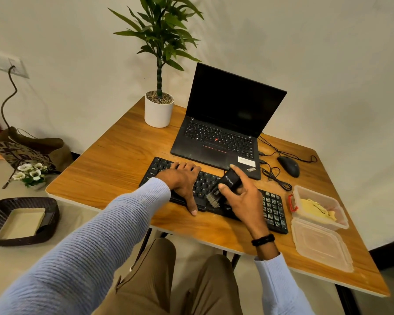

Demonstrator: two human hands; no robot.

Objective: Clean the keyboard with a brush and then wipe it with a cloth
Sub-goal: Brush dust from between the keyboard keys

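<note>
On the floor at far left sits one dark woven basket [21, 220]. On the wooden table [114, 160], one potted plant [159, 112] stands at the far edge, left of one open laptop [223, 137].

Near the person lies the one keyboard [272, 208], its long axis running left-far to right-near. The left hand [183, 180] rests flat on its left half, fingers straight and slightly spread, thumb reaching over the near edge; it seems to be steadying the board.

Just right of it, the right hand [243, 198] grips the one brush [229, 183], thumb and fingers curled round its black body. The bristles [213, 198] point down and left onto the middle keys. The unbrushed number pad lies to the right of the bristles, so the likely sweep runs rightward along the long axis.

Further right are one mouse [288, 165] and one clear container [341, 220] holding the one yellow cloth [314, 209], nearer the right hand, with one lid [321, 244] in front.
</note>
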